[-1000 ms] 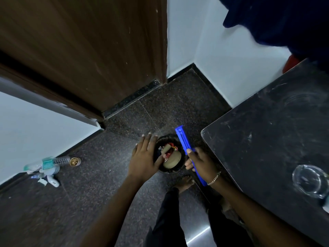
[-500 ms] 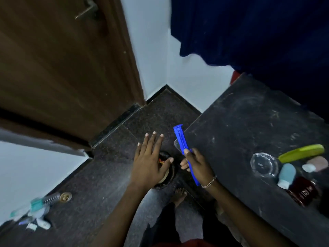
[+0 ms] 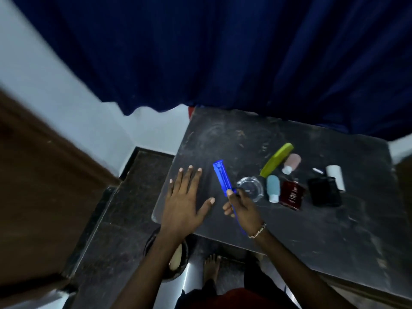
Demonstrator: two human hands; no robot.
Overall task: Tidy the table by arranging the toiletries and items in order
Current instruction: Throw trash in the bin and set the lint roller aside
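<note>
We hold our right hand [image 3: 242, 210] clenched around the lower part of a blue comb [image 3: 221, 176], whose free end points up and away from us over the dark counter [image 3: 289, 230]. A chain bracelet [image 3: 257, 231] sits on that wrist. Our left hand [image 3: 184, 201] is released, fingers spread flat, palm down over the near left corner of the counter; we cannot tell whether it touches the surface.

Just right of the comb stands a clear glass bowl [image 3: 250, 188], close beside our right fingertips. Beyond it a small cluster lies together: a pale blue bottle [image 3: 273, 188] next to the bowl, a dark red bottle [image 3: 292, 194] to its right, a yellow-green case [image 3: 276, 160] lying slantwise behind them, and a pink bottle [image 3: 292, 162] just beside the case. Further right sits a black pouch [image 3: 324, 191], with a white tube [image 3: 335, 179] against its far side.

On the floor below the counter's near edge, a dark basket [image 3: 178, 257] shows partly under our left forearm. A dark blue curtain [image 3: 223, 52] hangs behind the counter.
</note>
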